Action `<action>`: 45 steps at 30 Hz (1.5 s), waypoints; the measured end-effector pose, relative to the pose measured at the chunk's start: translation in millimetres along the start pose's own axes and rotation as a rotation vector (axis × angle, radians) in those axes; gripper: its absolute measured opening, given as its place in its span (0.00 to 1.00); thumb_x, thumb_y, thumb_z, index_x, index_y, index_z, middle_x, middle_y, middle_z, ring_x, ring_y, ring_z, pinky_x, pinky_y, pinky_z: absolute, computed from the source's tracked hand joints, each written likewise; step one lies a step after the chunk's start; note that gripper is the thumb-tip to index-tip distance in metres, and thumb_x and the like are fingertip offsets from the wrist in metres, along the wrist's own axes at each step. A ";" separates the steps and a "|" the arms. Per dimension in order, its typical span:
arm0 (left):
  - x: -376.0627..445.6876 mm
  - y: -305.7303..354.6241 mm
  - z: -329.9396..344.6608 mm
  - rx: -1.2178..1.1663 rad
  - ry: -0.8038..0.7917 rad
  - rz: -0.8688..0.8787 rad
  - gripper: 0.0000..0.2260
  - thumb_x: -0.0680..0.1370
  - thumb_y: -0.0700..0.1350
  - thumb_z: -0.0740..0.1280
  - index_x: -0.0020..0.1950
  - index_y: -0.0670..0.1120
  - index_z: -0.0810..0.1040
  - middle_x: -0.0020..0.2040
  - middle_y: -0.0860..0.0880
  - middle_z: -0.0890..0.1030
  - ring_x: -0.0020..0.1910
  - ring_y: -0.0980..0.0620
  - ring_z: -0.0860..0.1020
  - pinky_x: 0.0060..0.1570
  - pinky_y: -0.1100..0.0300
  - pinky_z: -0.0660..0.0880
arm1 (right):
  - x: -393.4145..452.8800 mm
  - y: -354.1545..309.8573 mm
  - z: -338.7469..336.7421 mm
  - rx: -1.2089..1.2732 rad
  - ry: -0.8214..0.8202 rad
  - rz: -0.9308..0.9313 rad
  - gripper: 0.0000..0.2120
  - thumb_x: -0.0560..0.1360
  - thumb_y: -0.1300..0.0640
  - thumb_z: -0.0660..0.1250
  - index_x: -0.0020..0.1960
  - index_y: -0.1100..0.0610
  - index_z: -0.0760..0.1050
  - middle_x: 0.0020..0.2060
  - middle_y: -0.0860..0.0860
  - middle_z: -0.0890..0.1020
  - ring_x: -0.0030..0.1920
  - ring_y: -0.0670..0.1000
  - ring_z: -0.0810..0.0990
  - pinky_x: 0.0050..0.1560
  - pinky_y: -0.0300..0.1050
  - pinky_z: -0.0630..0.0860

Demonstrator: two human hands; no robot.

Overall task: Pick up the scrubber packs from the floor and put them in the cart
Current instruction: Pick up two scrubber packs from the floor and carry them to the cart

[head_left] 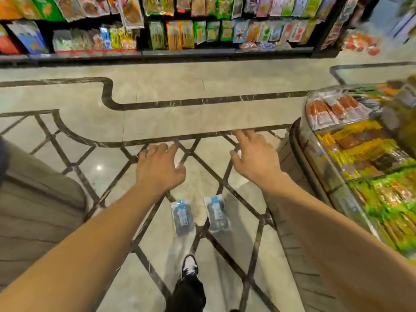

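Note:
Two scrubber packs lie side by side on the marble floor in front of my foot: a left pack (182,217) and a right pack (217,213), each a clear bag with a blue label over a dark scrubber. My left hand (158,168) and my right hand (255,155) are stretched out above the floor, beyond the packs, fingers spread, holding nothing. Neither hand touches a pack. No cart is in view.
A display counter (351,158) full of wrapped snacks stands on the right. Shelves (157,30) of hanging packets run along the far side of the aisle. A curved grey fixture (38,203) is at the left. My shoe (189,266) stands just below the packs.

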State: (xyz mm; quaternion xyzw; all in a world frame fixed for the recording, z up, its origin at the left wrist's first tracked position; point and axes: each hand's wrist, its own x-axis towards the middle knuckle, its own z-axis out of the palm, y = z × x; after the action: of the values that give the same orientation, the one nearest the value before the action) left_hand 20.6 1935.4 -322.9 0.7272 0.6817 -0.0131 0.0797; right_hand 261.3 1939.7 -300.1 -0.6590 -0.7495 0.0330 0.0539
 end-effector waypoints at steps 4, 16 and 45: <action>50.7 -14.0 46.7 -0.004 -0.132 0.012 0.31 0.77 0.60 0.65 0.77 0.51 0.67 0.72 0.44 0.74 0.71 0.39 0.70 0.69 0.46 0.66 | 35.0 2.5 63.2 0.030 -0.065 0.020 0.26 0.81 0.50 0.62 0.78 0.53 0.66 0.71 0.57 0.73 0.68 0.61 0.73 0.61 0.59 0.77; 135.5 -34.7 326.0 -0.140 -0.347 -0.062 0.24 0.76 0.58 0.66 0.70 0.52 0.74 0.62 0.45 0.80 0.63 0.40 0.75 0.63 0.47 0.71 | 67.5 47.8 374.2 0.120 -0.458 0.023 0.22 0.82 0.51 0.62 0.75 0.53 0.67 0.71 0.57 0.72 0.67 0.62 0.73 0.57 0.60 0.78; 186.1 -76.2 856.9 -0.411 -0.270 -0.552 0.37 0.76 0.57 0.73 0.81 0.57 0.59 0.80 0.37 0.52 0.76 0.32 0.57 0.68 0.35 0.66 | 40.2 161.5 873.7 0.477 -0.640 0.967 0.48 0.70 0.42 0.79 0.76 0.55 0.53 0.69 0.59 0.75 0.66 0.62 0.77 0.58 0.54 0.72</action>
State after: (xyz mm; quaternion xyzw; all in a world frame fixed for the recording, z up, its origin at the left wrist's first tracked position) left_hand 34.7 2009.1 -1199.9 0.4762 0.8240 0.0074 0.3069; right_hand 306.7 2019.2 -1184.9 -0.8509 -0.3176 0.4155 -0.0485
